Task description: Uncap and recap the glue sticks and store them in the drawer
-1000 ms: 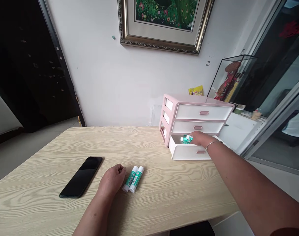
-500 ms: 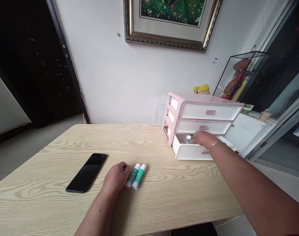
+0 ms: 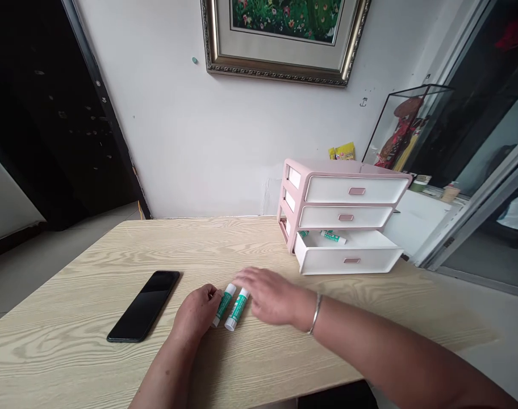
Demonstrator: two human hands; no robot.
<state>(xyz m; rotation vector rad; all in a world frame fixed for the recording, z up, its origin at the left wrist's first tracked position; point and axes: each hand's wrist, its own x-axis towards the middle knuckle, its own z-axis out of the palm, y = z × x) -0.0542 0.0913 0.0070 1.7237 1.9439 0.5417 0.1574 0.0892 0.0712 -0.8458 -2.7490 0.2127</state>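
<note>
Two glue sticks with green labels and white caps lie side by side on the table: a left glue stick (image 3: 225,304) and a right glue stick (image 3: 237,311). My left hand (image 3: 198,309) rests beside the left one, fingers curled in and covering part of its edge; whatever they pinch, if anything, is hidden. Over the cap end of the right one reaches my right hand (image 3: 270,295), slightly blurred, with fingers stretched forward. More glue sticks, one of them in plain sight (image 3: 333,237), lie inside the pulled-out bottom drawer (image 3: 327,262) of a pink and white drawer unit (image 3: 301,193).
A black phone (image 3: 145,307) lies left of my left hand on the wooden table (image 3: 92,267). Behind the drawer unit are a yellow packet (image 3: 343,151) and a glass display case (image 3: 406,128). A framed picture (image 3: 280,62) hangs on the wall.
My right hand has left the bottom drawer and come back empty to the glue sticks on the table. A glue stick now lies in the drawer. The two table sticks are slightly farther apart.
</note>
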